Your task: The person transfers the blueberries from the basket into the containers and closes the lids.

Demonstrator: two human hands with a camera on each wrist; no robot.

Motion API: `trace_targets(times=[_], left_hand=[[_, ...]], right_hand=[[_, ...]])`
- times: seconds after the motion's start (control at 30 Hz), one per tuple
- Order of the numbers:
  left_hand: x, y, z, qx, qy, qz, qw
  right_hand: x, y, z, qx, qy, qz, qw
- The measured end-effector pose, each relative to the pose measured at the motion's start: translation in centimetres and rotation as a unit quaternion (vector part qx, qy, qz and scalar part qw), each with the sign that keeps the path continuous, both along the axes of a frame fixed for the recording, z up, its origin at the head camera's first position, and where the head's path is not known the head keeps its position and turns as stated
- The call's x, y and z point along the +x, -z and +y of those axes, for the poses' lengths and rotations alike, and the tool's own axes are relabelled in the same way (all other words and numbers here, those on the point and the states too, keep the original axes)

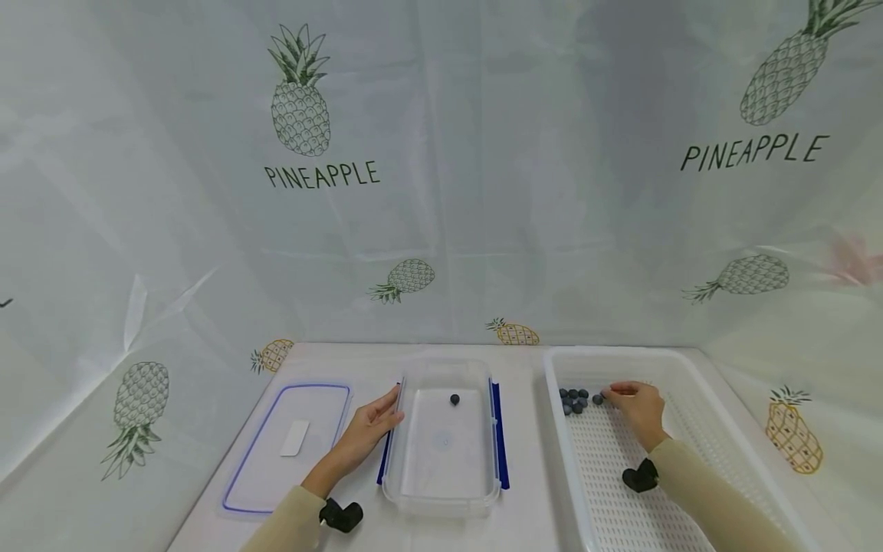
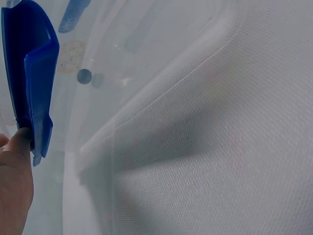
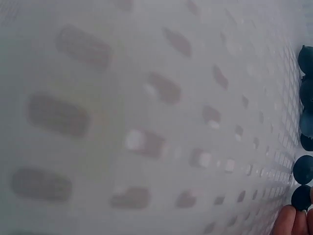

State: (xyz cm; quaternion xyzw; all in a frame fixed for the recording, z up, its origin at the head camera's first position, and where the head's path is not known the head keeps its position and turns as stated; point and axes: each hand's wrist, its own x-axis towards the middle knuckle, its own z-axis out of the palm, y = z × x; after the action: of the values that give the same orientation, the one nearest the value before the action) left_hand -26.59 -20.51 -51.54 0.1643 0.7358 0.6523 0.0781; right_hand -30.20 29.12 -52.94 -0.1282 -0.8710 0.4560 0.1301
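Observation:
A clear plastic food container (image 1: 441, 504) with blue side latches stands in the middle, one blueberry (image 1: 454, 399) inside it. My left hand (image 1: 364, 431) holds the container's left side; in the left wrist view its fingertip touches the hanging blue latch (image 2: 40, 78). Over in the white perforated basket (image 1: 600, 460), my right hand (image 1: 638, 410) pinches a blueberry (image 3: 300, 198) between thumb and fingers. Right beside it lies another blueberry (image 1: 597, 399), and several more blueberries (image 1: 574, 400) cluster against the basket's left wall.
Left of the container, a clear lid (image 1: 320, 414) with a blue seal lies flat, a white label on it. White cloth covers the table (image 1: 524, 460). Behind it hangs a pineapple-print curtain (image 1: 441, 192).

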Motion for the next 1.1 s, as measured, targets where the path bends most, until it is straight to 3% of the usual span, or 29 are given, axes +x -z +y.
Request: trace_targets(times=[0.37,0.6,0.8,1.1], left_hand=[[0.1,-0.2,0.2,-0.015,-0.012,-0.004,0.9998],[0.0,-0.1,0.1,-0.011,-0.008,-0.005,0.9999],[-0.2,0.0,-0.1,0.003,0.006,0.006,1.0],[0.0,0.0,0.1,0.0,-0.004,0.001,1.0]], right_hand=[[0.1,-0.7,0.5,0.001,-0.006,-0.01,1.0],[0.6,-2.3,1.0,0.01,-0.014,-0.002,1.0],[1.2,-3.3,1.4,-0.005,-0.024,-0.008,1.0],[1.7,-4.8,1.3,-0.055,-0.03,-0.026,0.998]])
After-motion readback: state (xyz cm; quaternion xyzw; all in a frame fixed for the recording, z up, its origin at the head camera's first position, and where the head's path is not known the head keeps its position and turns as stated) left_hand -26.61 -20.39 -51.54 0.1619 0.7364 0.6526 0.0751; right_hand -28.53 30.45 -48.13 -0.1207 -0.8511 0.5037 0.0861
